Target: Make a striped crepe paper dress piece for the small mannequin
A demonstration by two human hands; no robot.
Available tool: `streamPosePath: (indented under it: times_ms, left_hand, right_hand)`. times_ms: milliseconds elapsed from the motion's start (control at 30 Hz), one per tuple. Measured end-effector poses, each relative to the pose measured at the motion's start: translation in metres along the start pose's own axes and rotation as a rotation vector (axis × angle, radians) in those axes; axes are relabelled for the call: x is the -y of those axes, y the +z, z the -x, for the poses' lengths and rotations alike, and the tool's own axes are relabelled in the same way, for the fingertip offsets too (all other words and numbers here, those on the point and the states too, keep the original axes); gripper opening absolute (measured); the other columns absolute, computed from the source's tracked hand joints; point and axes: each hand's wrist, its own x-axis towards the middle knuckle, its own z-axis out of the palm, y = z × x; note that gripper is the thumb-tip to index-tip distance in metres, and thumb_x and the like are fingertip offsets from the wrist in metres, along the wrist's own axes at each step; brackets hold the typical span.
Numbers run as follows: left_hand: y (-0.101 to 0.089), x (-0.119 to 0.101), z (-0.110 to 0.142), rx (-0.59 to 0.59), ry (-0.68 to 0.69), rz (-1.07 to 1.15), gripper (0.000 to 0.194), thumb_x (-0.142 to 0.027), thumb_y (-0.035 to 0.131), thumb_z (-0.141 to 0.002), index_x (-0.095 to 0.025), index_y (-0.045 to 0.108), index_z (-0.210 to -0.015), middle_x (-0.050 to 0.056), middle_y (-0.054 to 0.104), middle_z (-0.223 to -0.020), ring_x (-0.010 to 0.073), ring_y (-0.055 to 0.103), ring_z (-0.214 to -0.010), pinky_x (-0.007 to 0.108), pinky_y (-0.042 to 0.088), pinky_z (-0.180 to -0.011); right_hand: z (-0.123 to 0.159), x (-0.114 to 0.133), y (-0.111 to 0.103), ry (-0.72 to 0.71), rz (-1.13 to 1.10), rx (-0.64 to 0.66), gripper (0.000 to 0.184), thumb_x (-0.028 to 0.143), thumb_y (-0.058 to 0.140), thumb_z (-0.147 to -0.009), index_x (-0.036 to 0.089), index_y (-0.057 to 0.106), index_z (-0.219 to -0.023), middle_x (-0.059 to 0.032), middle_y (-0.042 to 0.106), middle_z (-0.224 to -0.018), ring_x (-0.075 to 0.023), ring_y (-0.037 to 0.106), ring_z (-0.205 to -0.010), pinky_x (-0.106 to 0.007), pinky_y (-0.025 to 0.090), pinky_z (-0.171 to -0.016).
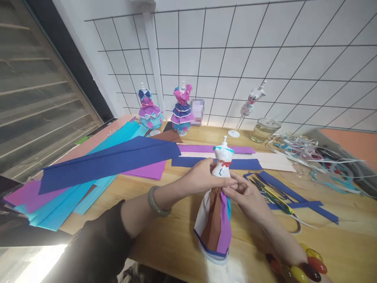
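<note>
A small white dress-form mannequin (222, 169) stands upright before me, with turquoise paint at its neckline and red at the waist. Around its lower part hangs a paper skirt (216, 224) with white, brown, purple and turquoise panels and a dark blue hem. My left hand (203, 175) is closed around the mannequin's waist, its thumb lying across the skirt's top edge. From the other side, my right hand (246, 193) pinches the skirt's upper edge near the left thumb. Fingers behind the waist are hidden.
Scissors (275, 196) and blue paper strips (297, 202) lie right of the skirt. Coloured crepe paper (108, 159) is piled at left. Two dressed mannequins (181, 112), one undressed mannequin (250, 103), a glass of liquid (265, 129) and tangled ribbons (318, 157) stand or lie farther back.
</note>
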Motion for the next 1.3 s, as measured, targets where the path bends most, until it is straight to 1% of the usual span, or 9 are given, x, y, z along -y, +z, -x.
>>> streamPosePath:
  times_ms: [100,167,267,400,567,733,1000,1200,1300]
  left_hand:
    - [0.000,-0.004,0.001,0.048,0.011,0.066,0.061,-0.056,0.067,-0.067,-0.013,0.052,-0.108,0.008,0.061,-0.093,0.0167,0.057,-0.082,0.027,0.044,-0.069]
    - [-0.002,-0.008,0.001,0.017,0.008,0.081,0.061,-0.059,0.061,-0.072,-0.014,0.051,-0.111,0.007,0.059,-0.091,0.0155,0.057,-0.080,0.028,0.044,-0.070]
    - [-0.005,-0.014,0.003,-0.080,0.043,0.057,0.057,-0.059,0.055,-0.077,-0.015,0.050,-0.114,0.005,0.057,-0.089,0.0145,0.055,-0.082,0.028,0.043,-0.073]
    - [-0.007,-0.023,0.008,-0.119,0.160,-0.008,0.047,-0.050,0.057,-0.080,-0.016,0.051,-0.112,0.005,0.056,-0.095,0.0146,0.054,-0.089,0.030,0.043,-0.080]
    - [-0.006,-0.034,0.020,-0.066,0.346,-0.257,0.045,-0.035,0.069,-0.073,-0.020,0.052,-0.112,0.006,0.058,-0.107,0.0167,0.054,-0.098,0.031,0.043,-0.084]
    - [-0.004,-0.044,0.030,0.039,0.589,-0.639,0.033,-0.019,0.059,-0.080,-0.020,0.054,-0.112,0.007,0.057,-0.109,0.0179,0.051,-0.105,0.031,0.043,-0.088]
    - [0.001,-0.028,0.022,-0.146,0.925,-1.222,0.017,-0.007,0.042,-0.085,-0.017,0.055,-0.081,0.004,0.055,-0.082,0.0161,0.047,-0.081,0.027,0.040,-0.069]
    - [0.001,-0.018,0.016,-0.303,1.246,-1.268,0.019,-0.007,0.043,-0.084,-0.017,0.048,-0.068,-0.001,0.045,-0.060,0.0140,0.044,-0.065,0.028,0.034,-0.059]
    - [0.002,-0.015,0.017,-0.367,1.300,-1.235,0.020,-0.009,0.041,-0.085,-0.018,0.049,-0.069,-0.001,0.043,-0.056,0.0133,0.042,-0.060,0.029,0.031,-0.057]
  right_hand:
    - [-0.001,0.002,-0.003,0.024,-0.043,0.035,0.054,0.026,0.077,-0.068,0.028,0.059,-0.119,-0.0025,0.074,-0.089,-0.0213,0.066,-0.089,-0.039,0.048,-0.086]
    - [-0.003,0.006,-0.007,0.030,-0.108,0.037,0.053,0.027,0.076,-0.069,0.027,0.059,-0.119,-0.0033,0.074,-0.091,-0.0217,0.067,-0.088,-0.039,0.047,-0.088]
    - [-0.007,0.011,-0.018,0.009,-0.206,-0.074,0.044,0.030,0.074,-0.069,0.027,0.063,-0.112,-0.0015,0.073,-0.092,-0.0190,0.068,-0.080,-0.034,0.049,-0.083]
    - [-0.014,0.014,-0.038,-0.026,-0.307,-0.241,0.028,0.034,0.074,-0.069,0.028,0.068,-0.096,0.0024,0.073,-0.086,-0.0160,0.068,-0.070,-0.030,0.052,-0.076]
    - [-0.022,0.013,-0.053,-0.036,-0.428,-0.322,0.023,0.032,0.072,-0.070,0.027,0.067,-0.092,0.0036,0.073,-0.082,-0.0158,0.068,-0.072,-0.030,0.052,-0.078]
    - [-0.024,0.013,-0.054,-0.036,-0.492,-0.340,0.018,0.031,0.070,-0.073,0.026,0.067,-0.090,0.0036,0.073,-0.085,-0.0149,0.067,-0.076,-0.028,0.052,-0.077]
    - [-0.022,0.012,-0.048,-0.072,-0.431,-0.334,0.023,0.031,0.075,-0.067,0.025,0.068,-0.089,0.0026,0.072,-0.082,-0.0147,0.066,-0.072,-0.025,0.053,-0.069]
    - [-0.019,0.014,-0.036,-0.104,-0.441,-0.307,0.023,0.030,0.075,-0.068,0.026,0.068,-0.090,0.0034,0.071,-0.084,-0.0134,0.065,-0.072,-0.024,0.053,-0.069]
    - [-0.019,0.015,-0.034,-0.106,-0.467,-0.299,0.024,0.029,0.074,-0.069,0.025,0.068,-0.092,0.0037,0.071,-0.085,-0.0124,0.064,-0.074,-0.023,0.052,-0.074]
